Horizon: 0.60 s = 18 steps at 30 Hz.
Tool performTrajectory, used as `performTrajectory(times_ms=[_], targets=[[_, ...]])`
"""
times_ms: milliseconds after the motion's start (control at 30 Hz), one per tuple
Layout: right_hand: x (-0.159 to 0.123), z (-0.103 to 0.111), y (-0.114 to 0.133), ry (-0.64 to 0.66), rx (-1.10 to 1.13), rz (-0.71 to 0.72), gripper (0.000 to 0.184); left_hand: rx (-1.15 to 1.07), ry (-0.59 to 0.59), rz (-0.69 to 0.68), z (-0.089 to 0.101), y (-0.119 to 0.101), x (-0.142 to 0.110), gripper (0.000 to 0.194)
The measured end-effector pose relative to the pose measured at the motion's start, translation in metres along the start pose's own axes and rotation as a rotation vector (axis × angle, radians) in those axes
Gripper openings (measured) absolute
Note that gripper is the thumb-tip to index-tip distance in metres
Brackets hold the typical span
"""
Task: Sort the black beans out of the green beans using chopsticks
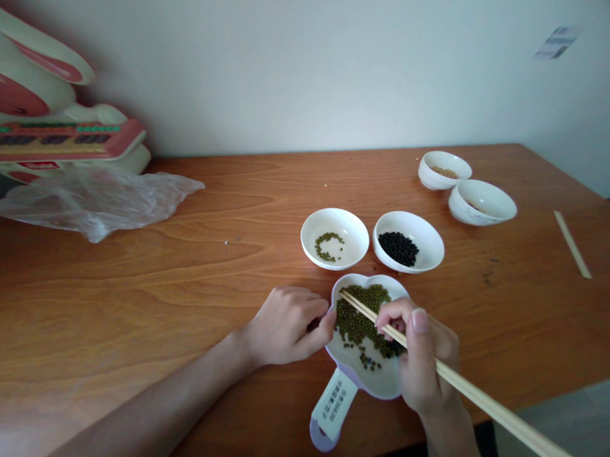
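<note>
My left hand [292,325] has its fingers curled, with thumb and fingertips closed on the left rim of a white, lilac-edged flower-shaped dish [383,384]. Green mung beans [356,323] fill much of this dish, and a few dark beans show near its right side. In my right hand [432,357] is a pair of wooden chopsticks [491,406]. Their tips reach among the mung beans at the upper left of the dish and lie close together; whether a bean is between them I cannot tell. The dish's handle [325,436] bears a printed label and points toward me.
Behind the dish stand a white bowl [352,230] with some mung beans and another bowl [429,241] with black beans. Two more bowls [440,158] [499,202] are at the back right. A pale stick [572,244], a plastic bag [108,202] and a rabbit-shaped toy keyboard [56,140] are farther out.
</note>
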State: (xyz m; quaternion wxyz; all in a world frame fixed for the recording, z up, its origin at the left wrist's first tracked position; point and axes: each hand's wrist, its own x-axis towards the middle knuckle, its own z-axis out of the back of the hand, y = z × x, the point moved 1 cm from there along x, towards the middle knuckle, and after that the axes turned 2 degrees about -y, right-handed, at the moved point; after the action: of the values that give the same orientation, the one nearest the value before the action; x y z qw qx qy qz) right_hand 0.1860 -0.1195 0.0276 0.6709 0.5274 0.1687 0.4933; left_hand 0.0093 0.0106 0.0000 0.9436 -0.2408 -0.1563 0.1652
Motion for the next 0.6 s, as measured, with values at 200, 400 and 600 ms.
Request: performTrajectory(times_ms=[200,400,600], targets=[[0.0011,0.0012,0.0002,0.012,-0.038,0.045,0.046,-0.007,-0.001,0.003,-0.0002,-0.0002,0.0001,0.04],[0.0029,0.0039,-0.0003,0.047,-0.069,0.066,0.035,0.005,0.009,0.003,-0.0012,-0.0002,-0.0008,0.04],[0.0043,0.0031,-0.001,0.046,-0.072,0.066,0.036,0.01,0.011,0.004,-0.0008,0.0001,-0.0007,0.04]])
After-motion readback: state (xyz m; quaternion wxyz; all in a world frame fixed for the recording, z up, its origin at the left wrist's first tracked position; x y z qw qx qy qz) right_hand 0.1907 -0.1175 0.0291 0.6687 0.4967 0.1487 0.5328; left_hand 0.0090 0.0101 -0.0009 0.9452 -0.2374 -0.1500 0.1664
